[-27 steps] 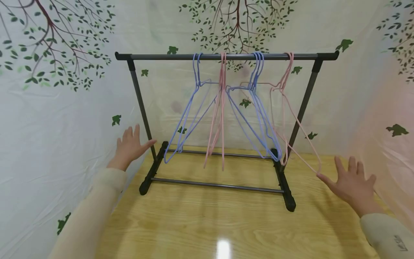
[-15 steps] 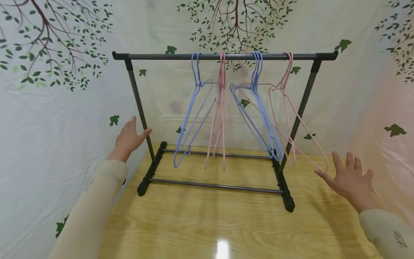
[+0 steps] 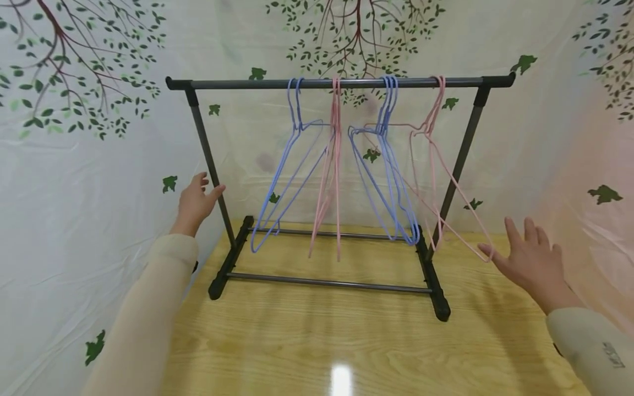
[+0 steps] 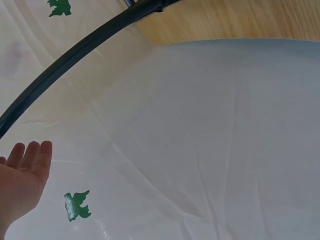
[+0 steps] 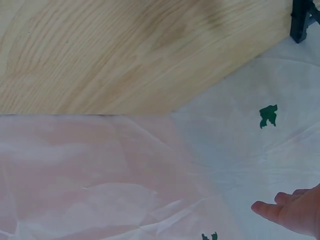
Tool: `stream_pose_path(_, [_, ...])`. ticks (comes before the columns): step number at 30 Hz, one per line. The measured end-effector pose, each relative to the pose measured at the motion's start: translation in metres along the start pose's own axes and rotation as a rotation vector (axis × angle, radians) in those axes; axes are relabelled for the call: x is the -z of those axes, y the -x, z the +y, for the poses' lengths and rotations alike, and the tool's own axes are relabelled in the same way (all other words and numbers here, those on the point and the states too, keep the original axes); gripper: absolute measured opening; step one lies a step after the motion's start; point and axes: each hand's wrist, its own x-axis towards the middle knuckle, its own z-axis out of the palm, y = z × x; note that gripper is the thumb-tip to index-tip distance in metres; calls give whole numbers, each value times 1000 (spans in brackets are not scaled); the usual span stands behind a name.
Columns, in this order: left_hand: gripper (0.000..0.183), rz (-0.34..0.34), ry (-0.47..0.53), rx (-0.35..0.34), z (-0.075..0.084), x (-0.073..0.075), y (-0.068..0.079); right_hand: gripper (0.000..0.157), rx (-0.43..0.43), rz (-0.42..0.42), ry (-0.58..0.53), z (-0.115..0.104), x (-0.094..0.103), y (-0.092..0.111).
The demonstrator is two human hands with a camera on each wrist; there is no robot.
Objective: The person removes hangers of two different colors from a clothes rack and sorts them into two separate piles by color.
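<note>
A black garment rack (image 3: 238, 84) stands on the wooden table with hangers hooked over its top bar. Blue hangers (image 3: 299, 113) hang left of centre, pink hangers (image 3: 337, 124) in the middle, more blue hangers (image 3: 382, 125) to their right, then more pink hangers (image 3: 428, 127) by the right post. My left hand (image 3: 195, 204) is at the left post (image 4: 65, 59), its thumb tip overlapping the post in the head view, fingers loosely bent. My right hand (image 3: 530, 267), also in the right wrist view, is spread with its thumb at the lower corner of a pink hanger; neither hand grips anything.
The wooden tabletop (image 3: 307, 335) extends in front of the rack. Fabric backdrops (image 3: 109, 209) printed with branches and leaves surround it at the back and both sides. Two lower crossbars (image 3: 329, 283) join the rack's black feet (image 3: 442, 308).
My left hand has risen slightly along the left post, its fingers bending more. The right hand has shifted a little up and its fingers have relaxed. The hangers sway slightly.
</note>
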Motion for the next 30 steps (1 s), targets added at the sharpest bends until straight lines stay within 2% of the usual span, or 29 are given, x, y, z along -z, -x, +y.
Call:
stream_pose_path(10, [70, 53, 152, 68, 6, -7, -9, 92, 17, 33, -62, -10, 14, -11])
stream_pose_path(17, [60, 95, 179, 66, 4, -11, -10, 89, 7, 42, -103, -11, 27, -21])
stream_pose_path(23, [47, 139, 188, 52, 4, -15, -11, 86, -14, 4, -168, -16, 48, -27])
stream_pose_path(30, [44, 173, 195, 36, 2, -18, -11, 80, -14, 3, -223, -29, 73, -33])
